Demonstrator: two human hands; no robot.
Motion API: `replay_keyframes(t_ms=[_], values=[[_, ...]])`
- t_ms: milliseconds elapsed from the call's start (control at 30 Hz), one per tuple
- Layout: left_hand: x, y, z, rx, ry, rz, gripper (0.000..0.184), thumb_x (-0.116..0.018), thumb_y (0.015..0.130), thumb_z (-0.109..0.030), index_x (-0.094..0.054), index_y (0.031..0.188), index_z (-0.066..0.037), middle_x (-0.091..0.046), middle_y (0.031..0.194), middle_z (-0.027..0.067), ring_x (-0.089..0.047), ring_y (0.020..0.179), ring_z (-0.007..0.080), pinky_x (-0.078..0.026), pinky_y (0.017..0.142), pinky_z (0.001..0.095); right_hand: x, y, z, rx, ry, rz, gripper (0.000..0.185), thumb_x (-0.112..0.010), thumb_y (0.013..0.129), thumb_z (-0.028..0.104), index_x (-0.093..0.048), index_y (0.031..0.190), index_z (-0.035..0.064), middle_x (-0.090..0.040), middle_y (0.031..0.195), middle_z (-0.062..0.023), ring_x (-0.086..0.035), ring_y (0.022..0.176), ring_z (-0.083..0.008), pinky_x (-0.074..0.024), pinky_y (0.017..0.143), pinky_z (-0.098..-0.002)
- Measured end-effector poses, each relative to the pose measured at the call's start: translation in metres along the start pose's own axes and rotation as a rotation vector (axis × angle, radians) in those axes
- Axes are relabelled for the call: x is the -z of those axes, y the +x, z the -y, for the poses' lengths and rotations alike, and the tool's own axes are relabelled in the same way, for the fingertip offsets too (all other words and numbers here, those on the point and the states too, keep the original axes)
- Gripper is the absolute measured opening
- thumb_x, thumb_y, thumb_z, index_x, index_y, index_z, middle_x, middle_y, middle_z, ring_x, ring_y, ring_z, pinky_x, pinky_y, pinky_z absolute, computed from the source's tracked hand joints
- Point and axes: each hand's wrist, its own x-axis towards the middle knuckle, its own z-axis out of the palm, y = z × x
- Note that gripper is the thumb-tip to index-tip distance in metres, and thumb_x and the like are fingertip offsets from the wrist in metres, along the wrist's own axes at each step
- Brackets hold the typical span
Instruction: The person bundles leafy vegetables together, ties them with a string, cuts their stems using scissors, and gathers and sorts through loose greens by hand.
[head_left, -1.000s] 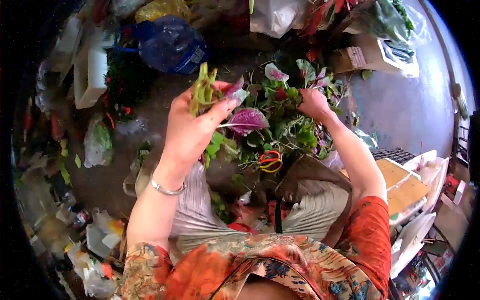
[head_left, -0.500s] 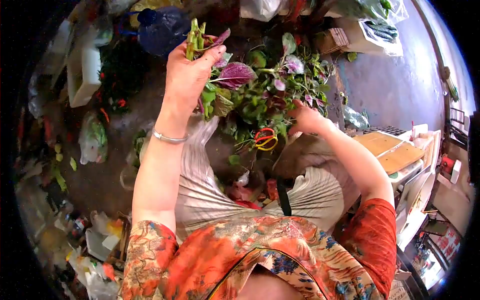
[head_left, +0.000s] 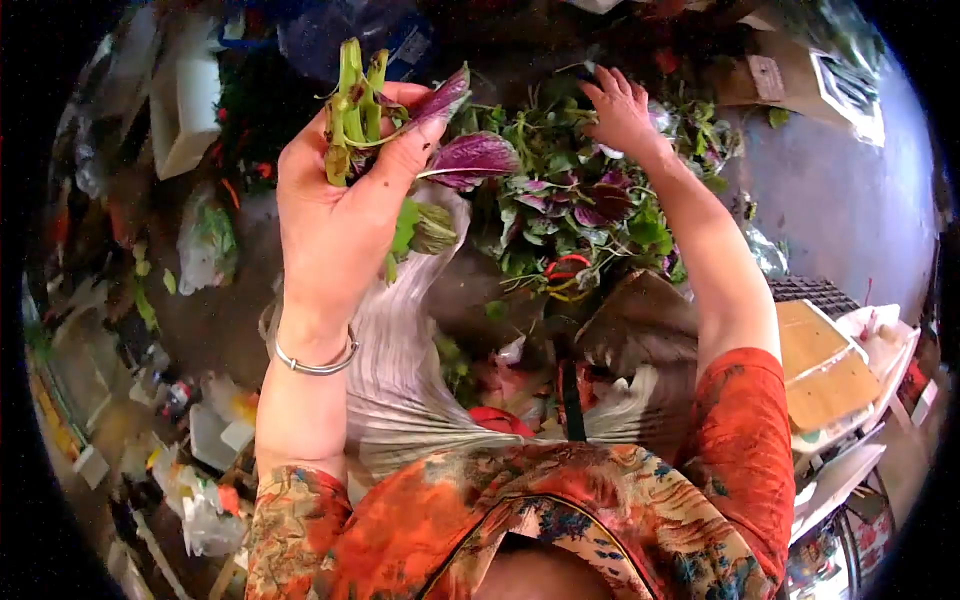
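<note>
My left hand (head_left: 345,205) is closed around a bunch of amaranth stems (head_left: 350,115), cut ends upward, with purple-green leaves hanging out beside the thumb and below. On the far right side of a heap of leafy amaranth (head_left: 545,190), my right hand (head_left: 622,112) reaches with its fingers apart, touching the leaves; nothing shows in its grasp. Scissors with red and yellow handles (head_left: 567,268) lie at the heap's near edge, their blades hidden under leaves.
A blue plastic container (head_left: 405,50) stands beyond my left hand. White foam boxes (head_left: 185,110) and a bagged vegetable (head_left: 207,240) are at left. To the right are a cardboard piece (head_left: 765,78) and a wooden board (head_left: 815,385). Plastic bags (head_left: 205,515) litter the lower left.
My left hand has come nearer with the amaranth stems. My right hand has moved from the heap's near right side to its far side, and its fingers have spread.
</note>
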Motion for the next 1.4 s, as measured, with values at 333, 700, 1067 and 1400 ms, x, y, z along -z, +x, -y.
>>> replay_keyframes(t_ms=[333,700,1067,1400], values=[[0.009,0.0,0.008,-0.041,0.062,-0.043,0.018,-0.07,0.083,-0.005,-0.064,0.1,-0.002,-0.056,0.076,-0.0066,-0.048,0.067,0.0016,-0.038,0.059,0.0169,-0.009,0.008,0.057,0.052,-0.076,0.326,0.018,-0.052,0.089,0.018,-0.059,0.102,0.0082,-0.065,0.074,-0.0092,-0.066,0.069,-0.0287,-0.0499,0.051,-0.0422],[0.012,-0.006,0.003,-0.005,-0.023,0.026,0.018,-0.068,0.084,-0.004,-0.064,0.101,-0.001,-0.057,0.076,-0.0053,-0.05,0.069,0.0017,-0.04,0.06,0.0174,-0.11,-0.065,0.102,-0.326,0.165,0.203,0.043,-0.056,0.083,0.023,-0.047,0.119,0.0002,-0.054,0.099,-0.0188,-0.059,0.091,-0.035,-0.0539,0.071,-0.0445],[-0.001,0.002,0.011,-0.101,-0.069,0.164,0.011,-0.066,0.083,-0.008,-0.062,0.089,0.0,-0.062,0.077,-0.0011,-0.052,0.069,0.0068,-0.044,0.064,0.0236,0.055,-0.091,0.015,-0.255,0.671,0.27,0.052,-0.07,0.076,0.027,-0.058,0.12,0.0027,-0.063,0.111,-0.0206,-0.062,0.102,-0.0331,-0.0482,0.087,-0.0376],[-0.043,-0.01,-0.005,0.121,-0.505,0.366,0.019,-0.077,0.078,-0.02,-0.064,0.086,-0.009,-0.057,0.069,-0.0052,-0.048,0.056,0.0043,-0.036,0.049,0.0196,0.218,-0.171,0.131,-0.368,0.246,-0.383,0.031,-0.065,0.077,0.016,-0.052,0.104,0.0064,-0.057,0.097,-0.0183,-0.057,0.089,-0.0391,-0.0461,0.074,-0.0472]])
